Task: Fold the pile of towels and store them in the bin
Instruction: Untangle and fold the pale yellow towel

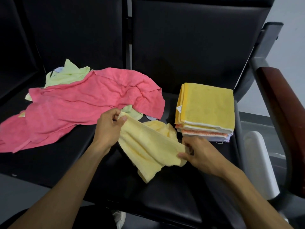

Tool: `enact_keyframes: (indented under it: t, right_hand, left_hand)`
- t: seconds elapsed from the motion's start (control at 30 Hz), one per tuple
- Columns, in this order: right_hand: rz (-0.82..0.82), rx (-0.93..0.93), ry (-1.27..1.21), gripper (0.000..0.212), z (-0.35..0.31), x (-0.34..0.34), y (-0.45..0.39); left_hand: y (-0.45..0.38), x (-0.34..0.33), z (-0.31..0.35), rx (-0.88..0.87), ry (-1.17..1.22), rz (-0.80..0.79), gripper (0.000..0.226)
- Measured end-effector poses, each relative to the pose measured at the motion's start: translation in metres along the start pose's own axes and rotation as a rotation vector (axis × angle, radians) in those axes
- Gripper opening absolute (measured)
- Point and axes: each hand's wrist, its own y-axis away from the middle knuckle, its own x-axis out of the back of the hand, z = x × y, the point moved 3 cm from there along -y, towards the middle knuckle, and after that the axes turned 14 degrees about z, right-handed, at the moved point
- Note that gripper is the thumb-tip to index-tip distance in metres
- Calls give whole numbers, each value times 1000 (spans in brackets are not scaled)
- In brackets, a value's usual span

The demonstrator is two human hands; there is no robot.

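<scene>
We work over a row of black padded seats [54, 162], their backrests filling the top of the frame. Our left hand [108, 128], at centre, pinches one corner of a pale yellow towel [148, 146] between thumb and fingers; our right hand [200, 156], lower right of centre, grips the opposite edge with curled fingers. The towel sags crumpled between them, a loose flap hanging towards the bottom of the frame.

We judge the risk to be a crooked fold: with the cloth bunched, the corners may not meet, and the hanging flap could slip off the seat's front edge.

Just right of the hands sits a stack of folded towels [206, 111], mustard yellow on top; a careless sweep of the right hand could topple it. At left lies the unfolded pile: a large pink towel [82, 109] over light green towels [69, 75]. A brown armrest [283, 113] borders the right edge. We see no bin for certain.
</scene>
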Motion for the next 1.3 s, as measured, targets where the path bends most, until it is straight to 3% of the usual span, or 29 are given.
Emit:
enact_keyframes:
  t: [0.23,0.43,0.53,0.7,1.03,1.3]
  right_hand:
    - [202,-45,98,53,34,15,9]
    - [203,-115,253,23,59,24,20]
    - [245,-164,243,24,61,35,24]
    - [341,-162,283,44,65,47,31]
    - [246,-186,233,13,65,57,38]
    - [298,-229,287,10,74,61,42]
  left_hand:
    - [-3,6,-7,17,-30,41,12]
    - [-7,8,-10,28,-22,73,14]
    - [-9,10,-14,45,-19,79,13]
    - [-10,9,-15,33,-27,99,12]
    - [-7,8,-13,29,-32,108,13]
    - [-6,8,-14,86,34,128,12]
